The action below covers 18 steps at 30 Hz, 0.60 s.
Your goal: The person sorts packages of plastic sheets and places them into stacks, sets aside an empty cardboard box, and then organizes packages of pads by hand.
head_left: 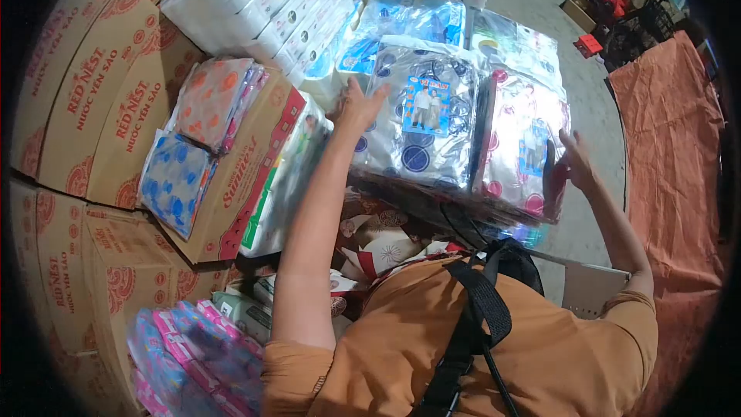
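In the head view, my left hand is at the left edge of a clear plastic pack with dark blue dots. Its fingers are spread, and I cannot tell whether they touch the pack. This pack has a blue picture label of two people. To its right lies a similar pack with red dots, also labelled. Beside that pack's right edge is my right hand, fingers apart, with nothing visible in it. Both packs lie flat on top of a stack in front of me.
Cartons are piled on the left. Bundled white paper packs rise at the back left. Smaller dotted packs, orange and blue, lie on a Sunnees carton. An orange tarp spreads along the right.
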### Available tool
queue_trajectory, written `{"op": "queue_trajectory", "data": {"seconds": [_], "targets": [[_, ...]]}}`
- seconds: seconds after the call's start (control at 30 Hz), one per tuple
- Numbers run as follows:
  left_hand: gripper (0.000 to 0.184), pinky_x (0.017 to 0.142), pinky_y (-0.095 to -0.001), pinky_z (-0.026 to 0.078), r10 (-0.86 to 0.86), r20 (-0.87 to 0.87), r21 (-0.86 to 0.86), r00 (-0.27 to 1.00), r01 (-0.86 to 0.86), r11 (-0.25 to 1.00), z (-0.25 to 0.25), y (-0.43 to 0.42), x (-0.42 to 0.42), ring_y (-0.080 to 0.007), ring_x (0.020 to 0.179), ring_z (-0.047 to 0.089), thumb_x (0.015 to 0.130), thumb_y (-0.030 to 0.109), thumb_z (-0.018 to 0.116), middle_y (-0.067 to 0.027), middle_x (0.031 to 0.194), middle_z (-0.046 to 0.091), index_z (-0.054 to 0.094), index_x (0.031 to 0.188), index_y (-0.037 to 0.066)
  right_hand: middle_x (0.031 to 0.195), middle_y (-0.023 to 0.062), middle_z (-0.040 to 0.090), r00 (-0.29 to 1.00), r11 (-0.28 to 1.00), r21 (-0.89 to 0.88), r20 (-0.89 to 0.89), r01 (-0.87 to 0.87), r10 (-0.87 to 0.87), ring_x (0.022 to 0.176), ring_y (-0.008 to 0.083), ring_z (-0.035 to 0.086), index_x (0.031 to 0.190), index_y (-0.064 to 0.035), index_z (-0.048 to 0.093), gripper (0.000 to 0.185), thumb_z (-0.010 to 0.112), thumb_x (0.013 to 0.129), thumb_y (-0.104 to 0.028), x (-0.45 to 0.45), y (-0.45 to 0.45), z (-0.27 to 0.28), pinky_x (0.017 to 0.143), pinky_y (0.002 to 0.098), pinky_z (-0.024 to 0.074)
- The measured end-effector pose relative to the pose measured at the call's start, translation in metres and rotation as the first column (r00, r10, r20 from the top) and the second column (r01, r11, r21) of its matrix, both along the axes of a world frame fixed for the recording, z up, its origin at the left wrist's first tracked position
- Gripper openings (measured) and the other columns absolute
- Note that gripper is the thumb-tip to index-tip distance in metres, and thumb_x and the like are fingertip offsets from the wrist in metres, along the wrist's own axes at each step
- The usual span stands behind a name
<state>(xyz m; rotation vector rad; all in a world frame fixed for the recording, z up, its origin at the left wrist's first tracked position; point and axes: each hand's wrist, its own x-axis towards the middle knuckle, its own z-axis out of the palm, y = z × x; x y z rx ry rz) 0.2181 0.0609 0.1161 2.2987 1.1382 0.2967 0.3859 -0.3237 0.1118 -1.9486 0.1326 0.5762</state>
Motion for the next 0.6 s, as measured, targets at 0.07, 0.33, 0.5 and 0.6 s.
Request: {"op": "queue_trajectory", "data": {"seconds": [0.07, 0.33, 0.5, 0.6], "targets": [[0.073, 0.093, -0.0440, 0.027, -0.027, -0.040, -0.192, 0.999, 0.018, 0.981, -0.017, 0.017, 0.008, -0.0323, 0.114, 0.037, 0.067, 0.046, 0.060, -0.0237, 0.123, 0.037, 0.036, 0.124, 0.007, 0.126, 0.0260, 0.026, 1.000, 0.999, 0.039, -0.012, -0.025, 0.026, 0.115, 0.0324, 0.032, 0.131, -0.0015, 0.009, 0.088, 0.060, 0.071, -0.042, 0.006, -0.004, -0.015, 0.092, 0.0405, 0.0298], [0.062, 0.079, -0.0288, 0.040, -0.274, 0.242, -0.314, 0.931, 0.342, 0.885, -0.010, 0.010, 0.016, -0.0206, 0.093, 0.053, 0.065, 0.036, 0.067, -0.0158, 0.101, 0.056, 0.049, 0.111, -0.001, 0.079, 0.0094, 0.052, 0.983, 0.982, 0.142, 0.152, -0.126, 0.104, 0.059, 0.0124, 0.048, 0.119, 0.0015, 0.030, 0.061, 0.056, 0.075, -0.033, 0.000, 0.005, -0.022, 0.051, 0.0275, 0.0401], [0.068, 0.080, -0.0297, 0.040, -0.320, 0.222, -0.299, 0.921, 0.377, 0.877, -0.035, 0.022, 0.027, -0.0229, 0.095, 0.053, 0.064, 0.040, 0.068, -0.0166, 0.104, 0.055, 0.046, 0.114, 0.000, 0.097, 0.0141, 0.047, 0.979, 0.988, 0.052, 0.148, -0.146, 0.137, 0.082, 0.0179, 0.046, 0.123, 0.0024, 0.025, 0.069, 0.058, 0.073, -0.033, 0.003, 0.003, -0.026, 0.067, 0.0288, 0.0397], [0.082, 0.088, -0.0338, 0.036, -0.237, 0.203, -0.204, 0.950, 0.277, 0.939, -0.037, 0.018, 0.028, -0.0274, 0.106, 0.046, 0.062, 0.048, 0.065, -0.0215, 0.117, 0.044, 0.035, 0.122, 0.000, 0.112, 0.0185, 0.042, 0.902, 0.945, -0.122, 0.283, -0.304, 0.327, 0.099, 0.0221, 0.044, 0.127, 0.0017, 0.019, 0.077, 0.061, 0.072, -0.031, 0.027, -0.023, -0.044, 0.079, 0.0319, 0.0389]]}}
